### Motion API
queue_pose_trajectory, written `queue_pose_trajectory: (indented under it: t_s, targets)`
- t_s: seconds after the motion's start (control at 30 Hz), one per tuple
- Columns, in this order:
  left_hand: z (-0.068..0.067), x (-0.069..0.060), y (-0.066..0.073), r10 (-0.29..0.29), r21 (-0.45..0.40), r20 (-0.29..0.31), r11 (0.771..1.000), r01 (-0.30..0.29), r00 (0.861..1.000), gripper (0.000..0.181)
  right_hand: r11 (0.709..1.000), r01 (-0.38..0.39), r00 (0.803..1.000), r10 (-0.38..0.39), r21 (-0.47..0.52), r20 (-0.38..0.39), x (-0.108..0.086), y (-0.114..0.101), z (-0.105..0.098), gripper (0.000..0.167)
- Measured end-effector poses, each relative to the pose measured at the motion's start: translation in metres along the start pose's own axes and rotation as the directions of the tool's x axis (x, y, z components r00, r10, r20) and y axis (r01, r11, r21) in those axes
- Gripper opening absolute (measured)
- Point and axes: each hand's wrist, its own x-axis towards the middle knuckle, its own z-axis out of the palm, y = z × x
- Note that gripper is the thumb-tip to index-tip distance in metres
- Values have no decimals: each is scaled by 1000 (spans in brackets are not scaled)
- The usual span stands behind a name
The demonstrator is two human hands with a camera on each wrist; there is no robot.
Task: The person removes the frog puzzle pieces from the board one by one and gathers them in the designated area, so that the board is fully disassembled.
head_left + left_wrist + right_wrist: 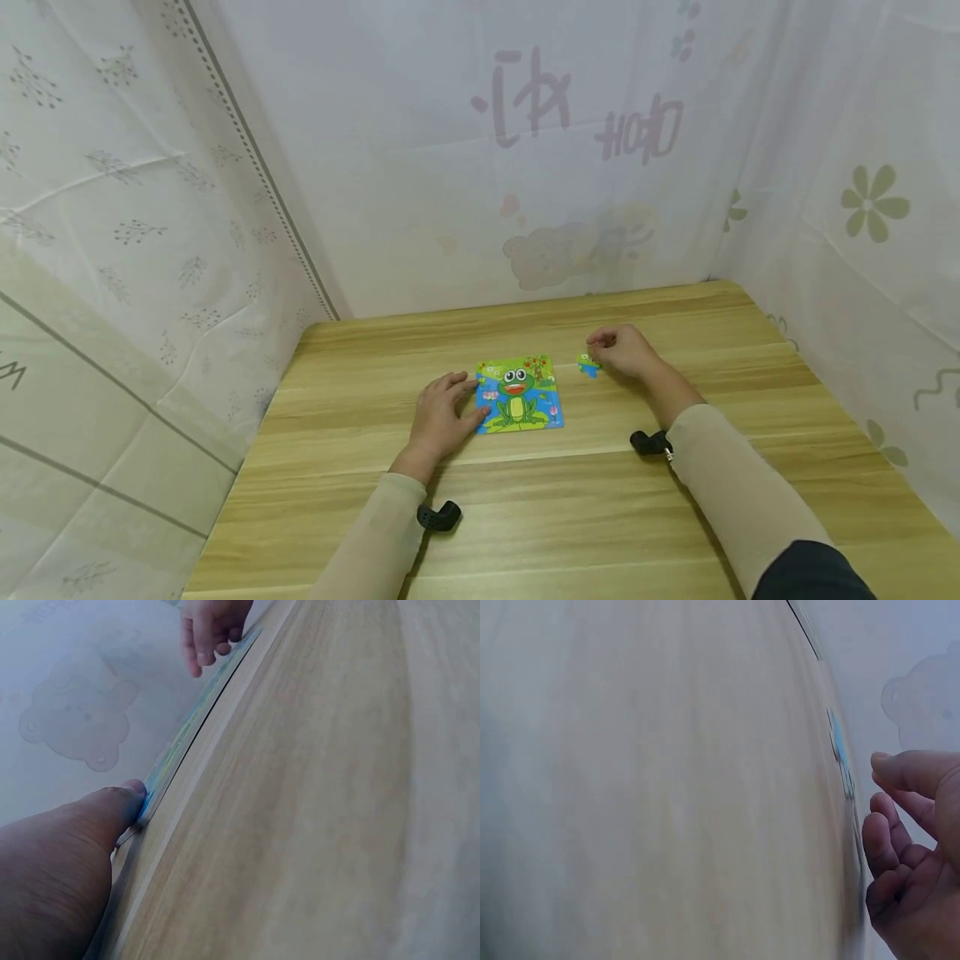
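Observation:
The square frog puzzle (517, 396) lies flat on the wooden table. At its left side, my left hand (441, 417) has spread, slightly bent fingers by the edge and its thumb on the lower left corner; the left wrist view shows that thumb (127, 799) against the board's edge. Right of the puzzle, apart from it, a small green and blue puzzle piece (588, 367) rests on the table. My right hand (626, 354) is just beside that piece with loosely curled fingers. In the right wrist view the hand (919, 832) has no piece between thumb and fingers, and the piece (841, 754) lies beyond them.
The wooden table (517, 533) has its far edge close behind the puzzle. Pale patterned cloth (420, 167) hangs behind the table and along both sides. A black wrist device sits at each sleeve.

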Motion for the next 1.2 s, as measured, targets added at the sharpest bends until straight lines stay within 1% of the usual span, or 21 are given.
queue_pose_trajectory:
  t_s: [0.07,0.17,0.3,0.43,0.63,0.93,1.2]
  targets:
    - [0,0,0,4,2,-6,1000,-4,1000,59,1000,15,1000,-15,-5,-6,2,-6,4,23]
    - [1,0,-2,10,7,-15,1000,-10,1000,58,999,40,999,-40,-11,13,4,-16,11,25]
    - [2,0,-2,7,9,-14,1000,-7,1000,58,998,52,998,-51,-30,43,8,-32,21,27]
    - [1,0,-2,-2,5,-2,1000,2,1000,59,997,66,995,-62,-46,81,11,-45,36,25]
    - [2,1,-3,1,6,0,1000,-1,1000,59,993,110,983,-104,-32,153,12,-63,56,22]
    - [3,0,-4,10,12,-15,1000,-10,1000,58,992,119,974,-108,-42,200,19,-73,73,20]
    - [2,1,-3,15,3,-15,1000,-15,1000,58,984,115,968,-81,-133,239,24,-79,86,22]
